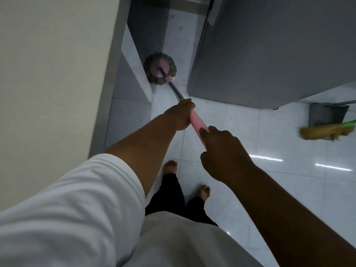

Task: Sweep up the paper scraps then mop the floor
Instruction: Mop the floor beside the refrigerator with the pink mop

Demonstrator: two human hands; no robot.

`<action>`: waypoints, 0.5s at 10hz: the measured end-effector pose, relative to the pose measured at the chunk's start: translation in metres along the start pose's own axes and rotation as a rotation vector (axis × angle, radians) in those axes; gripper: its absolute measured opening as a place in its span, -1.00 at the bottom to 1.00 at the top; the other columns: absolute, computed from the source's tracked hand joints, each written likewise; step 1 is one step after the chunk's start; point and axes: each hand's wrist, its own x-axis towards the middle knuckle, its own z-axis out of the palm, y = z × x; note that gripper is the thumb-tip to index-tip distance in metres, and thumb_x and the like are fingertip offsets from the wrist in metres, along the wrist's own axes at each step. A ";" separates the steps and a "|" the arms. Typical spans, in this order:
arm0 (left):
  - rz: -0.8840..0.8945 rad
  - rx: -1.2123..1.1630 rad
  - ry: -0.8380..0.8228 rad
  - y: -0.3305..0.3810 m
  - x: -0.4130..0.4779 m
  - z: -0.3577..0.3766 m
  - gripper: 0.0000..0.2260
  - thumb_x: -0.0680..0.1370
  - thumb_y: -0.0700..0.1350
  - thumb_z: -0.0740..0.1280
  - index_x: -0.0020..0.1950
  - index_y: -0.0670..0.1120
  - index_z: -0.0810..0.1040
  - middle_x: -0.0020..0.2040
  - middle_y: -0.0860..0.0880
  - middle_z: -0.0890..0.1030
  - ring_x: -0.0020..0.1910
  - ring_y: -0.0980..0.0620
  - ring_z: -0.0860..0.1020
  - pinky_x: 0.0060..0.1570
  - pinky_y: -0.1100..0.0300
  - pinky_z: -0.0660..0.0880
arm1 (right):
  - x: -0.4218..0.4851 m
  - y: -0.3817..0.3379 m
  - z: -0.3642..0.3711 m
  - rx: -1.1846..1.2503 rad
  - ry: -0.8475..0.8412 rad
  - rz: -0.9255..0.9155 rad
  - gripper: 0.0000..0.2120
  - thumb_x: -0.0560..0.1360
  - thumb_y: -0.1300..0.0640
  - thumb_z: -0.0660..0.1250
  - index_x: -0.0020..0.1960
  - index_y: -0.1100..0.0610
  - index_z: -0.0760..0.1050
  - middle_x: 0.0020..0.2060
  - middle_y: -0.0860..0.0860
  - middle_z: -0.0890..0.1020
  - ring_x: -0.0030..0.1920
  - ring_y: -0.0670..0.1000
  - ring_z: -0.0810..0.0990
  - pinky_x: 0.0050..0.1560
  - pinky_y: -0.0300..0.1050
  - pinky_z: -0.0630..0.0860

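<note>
Just ahead, the mop [159, 71] rests its round grey head on the white tiled floor [240, 132]. It sits in the narrow gap between a grey ledge [133, 81] on the left and a tall grey cabinet [269, 54] on the right. The head lies against the ledge, and the cabinet's edge is near on the other side. The handle runs from the head at the far left back toward the near right, metal first, then a pink grip. The left hand [180, 116] wraps tight round the far end of that grip. The right hand [223, 151] curls over its near end. Farther right, a broom [325, 132] lies across a grey dustpan [327, 113], well apart from the mop. A cream wall [48, 74] fills the left.
</note>
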 end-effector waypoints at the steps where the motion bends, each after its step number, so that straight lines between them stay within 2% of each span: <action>1: -0.026 0.068 -0.034 -0.017 0.014 -0.021 -0.52 0.65 -0.19 0.20 0.57 -0.12 0.21 0.60 -0.07 0.14 0.54 -0.14 0.21 0.51 -0.02 0.21 | 0.030 -0.003 -0.003 0.002 0.026 -0.004 -0.59 0.50 0.17 0.32 0.33 0.15 0.39 0.00 0.06 0.54 -0.27 -0.06 0.39 -0.23 -0.25 0.39; 2: -0.041 0.083 -0.031 -0.024 0.030 -0.024 -0.52 0.62 -0.15 0.26 0.54 -0.14 0.26 0.57 -0.09 0.21 0.51 -0.15 0.26 0.49 -0.03 0.24 | 0.044 -0.004 -0.006 0.005 0.052 0.000 -0.65 0.48 0.23 0.30 0.26 0.18 0.43 -0.17 0.02 0.44 -0.39 -0.12 0.30 -0.40 -0.29 0.21; 3: -0.135 -0.047 -0.047 -0.015 0.024 -0.030 -0.46 0.57 -0.17 0.35 0.52 -0.13 0.27 0.52 -0.14 0.29 0.42 -0.15 0.40 0.42 -0.01 0.35 | 0.038 -0.002 -0.005 0.017 0.050 0.003 -0.67 0.48 0.26 0.28 0.24 0.18 0.42 -0.18 0.00 0.38 -0.39 -0.12 0.29 -0.41 -0.27 0.20; 5: -0.074 -0.011 -0.071 0.020 -0.002 0.005 -0.45 0.54 -0.19 0.39 0.49 -0.12 0.30 0.48 -0.12 0.33 0.27 -0.15 0.53 0.28 0.01 0.47 | -0.017 0.015 0.010 0.023 0.049 0.041 -0.66 0.48 0.25 0.28 0.24 0.15 0.40 -0.18 0.00 0.39 -0.34 -0.05 0.35 -0.45 -0.29 0.12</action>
